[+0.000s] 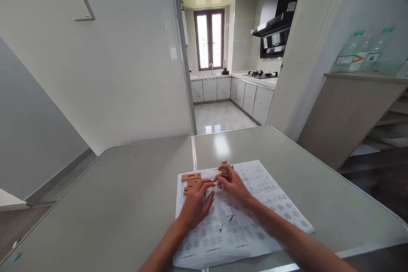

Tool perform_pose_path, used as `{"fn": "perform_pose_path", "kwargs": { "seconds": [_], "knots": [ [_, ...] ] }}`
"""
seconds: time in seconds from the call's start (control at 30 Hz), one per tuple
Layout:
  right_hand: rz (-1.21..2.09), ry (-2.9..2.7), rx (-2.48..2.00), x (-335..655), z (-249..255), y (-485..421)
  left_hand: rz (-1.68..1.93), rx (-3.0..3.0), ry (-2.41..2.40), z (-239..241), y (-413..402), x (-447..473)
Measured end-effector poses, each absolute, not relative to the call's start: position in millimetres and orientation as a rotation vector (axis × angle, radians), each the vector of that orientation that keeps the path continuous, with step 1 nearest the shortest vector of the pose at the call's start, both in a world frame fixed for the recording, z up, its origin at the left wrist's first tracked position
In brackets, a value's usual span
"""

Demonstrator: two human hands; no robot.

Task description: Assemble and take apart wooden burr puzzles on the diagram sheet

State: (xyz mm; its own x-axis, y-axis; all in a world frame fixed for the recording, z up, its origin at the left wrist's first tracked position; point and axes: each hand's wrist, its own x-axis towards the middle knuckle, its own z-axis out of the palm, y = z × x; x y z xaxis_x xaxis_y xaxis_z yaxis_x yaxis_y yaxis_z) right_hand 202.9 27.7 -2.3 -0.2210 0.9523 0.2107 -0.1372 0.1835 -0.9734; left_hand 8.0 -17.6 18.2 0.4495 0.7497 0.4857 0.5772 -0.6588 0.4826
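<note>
Thin wooden pieces (190,179) at 10 o'clock on the sheet (255,221): probably light, stiff, best gripped by edges. Left hand (196,202) resting on them, fingers together. Right hand (232,185) pinching one block (225,167) at 12.

Matt wooden-looking puzzle pieces (191,177) lie on a thin printed paper sheet (255,221) atop a smooth, faintly glossy grey table (111,204), perhaps laminate.

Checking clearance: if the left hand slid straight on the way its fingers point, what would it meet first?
Probably the right hand: the left hand points at it, fingertips almost touching. Flat wooden pieces lie just beside.
</note>
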Motion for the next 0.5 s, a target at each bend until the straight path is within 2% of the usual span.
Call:
{"fn": "perform_pose_path", "kwargs": {
  "seconds": [0.27, 0.5],
  "knots": [
    [1.709, -1.215, -0.692, 209, 17, 23, 1.247, 1.907, 1.324, 14, -13, 9],
    [2.060, -1.254, -0.377, 220, 5, 24, 1.054, 1.587, 0.884, 19, -13, 6]
  ]
}}
